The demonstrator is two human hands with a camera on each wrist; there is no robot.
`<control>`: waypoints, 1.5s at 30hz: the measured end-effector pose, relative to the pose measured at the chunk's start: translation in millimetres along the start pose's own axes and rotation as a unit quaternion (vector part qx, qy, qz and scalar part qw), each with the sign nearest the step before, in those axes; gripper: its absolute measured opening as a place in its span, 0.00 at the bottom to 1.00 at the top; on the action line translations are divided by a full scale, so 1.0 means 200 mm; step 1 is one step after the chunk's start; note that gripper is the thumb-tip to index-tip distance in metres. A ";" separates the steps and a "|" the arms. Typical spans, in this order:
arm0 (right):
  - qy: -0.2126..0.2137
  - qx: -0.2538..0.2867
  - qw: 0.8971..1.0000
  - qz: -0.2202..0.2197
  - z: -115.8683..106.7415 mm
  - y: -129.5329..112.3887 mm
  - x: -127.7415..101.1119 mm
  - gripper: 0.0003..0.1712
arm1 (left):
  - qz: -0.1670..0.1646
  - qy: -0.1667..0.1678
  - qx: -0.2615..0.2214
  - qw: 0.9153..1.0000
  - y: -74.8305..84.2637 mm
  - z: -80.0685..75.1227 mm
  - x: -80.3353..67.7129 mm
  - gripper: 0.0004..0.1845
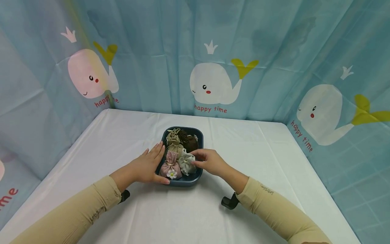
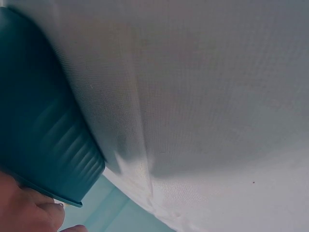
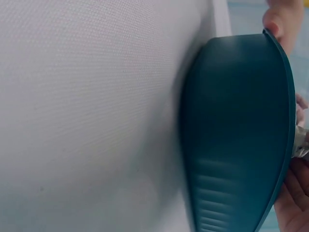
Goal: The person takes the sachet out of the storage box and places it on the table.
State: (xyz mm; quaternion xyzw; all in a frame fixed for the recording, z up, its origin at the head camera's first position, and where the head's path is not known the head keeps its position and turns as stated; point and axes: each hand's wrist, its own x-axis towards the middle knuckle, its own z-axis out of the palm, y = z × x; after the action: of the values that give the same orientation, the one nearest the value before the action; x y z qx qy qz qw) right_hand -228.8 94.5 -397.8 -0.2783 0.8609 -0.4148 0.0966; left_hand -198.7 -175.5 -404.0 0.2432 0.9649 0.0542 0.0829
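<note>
The dark blue tray [image 1: 182, 181] sits mid-bench [image 1: 262, 152] packed with small tied fabric pouches; the left hand [image 1: 146, 167] lies flat and open along its left wall, thumb at the near corner. The right hand [image 1: 208, 162] pinches the grey-green pouch [image 1: 186, 162]. Because the pouches sit so tightly, lifting this one may drag the pink pouch [image 1: 170, 166] over the rim, or tip the light tray if the open left hand slips.
</note>
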 end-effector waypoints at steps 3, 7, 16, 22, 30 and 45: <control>0.006 -0.003 1.000 0.001 0.01 -0.01 0.00 0.14 | -0.002 -0.003 0.002 1.000 0.00 0.00 0.00 0.70; 0.020 -0.007 1.000 0.012 0.01 -0.01 0.01 0.10 | -0.005 -0.008 0.005 1.000 0.00 0.00 0.00 0.70; 0.055 -0.014 0.998 0.039 0.03 -0.02 0.02 0.03 | 0.000 -0.007 0.002 1.000 0.01 -0.01 0.00 0.70; 0.062 -0.002 0.997 0.040 0.02 -0.04 0.03 0.04 | -0.002 -0.007 -0.003 1.000 0.02 -0.02 0.00 0.69; 0.065 -0.004 0.997 0.040 0.01 -0.07 0.03 0.05 | 0.004 -0.005 -0.001 1.000 0.01 -0.02 0.00 0.69; 0.088 0.022 0.996 0.028 -0.06 -0.12 0.03 0.04 | 0.008 -0.005 0.004 1.000 0.00 0.00 0.00 0.69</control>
State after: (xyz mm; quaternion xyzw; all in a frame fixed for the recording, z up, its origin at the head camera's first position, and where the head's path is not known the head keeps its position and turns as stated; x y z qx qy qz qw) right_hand -229.3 85.9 -371.3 -0.2142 0.8644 -0.4532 0.0385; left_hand -199.4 -175.1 -403.4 0.2517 0.9627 0.0502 0.0859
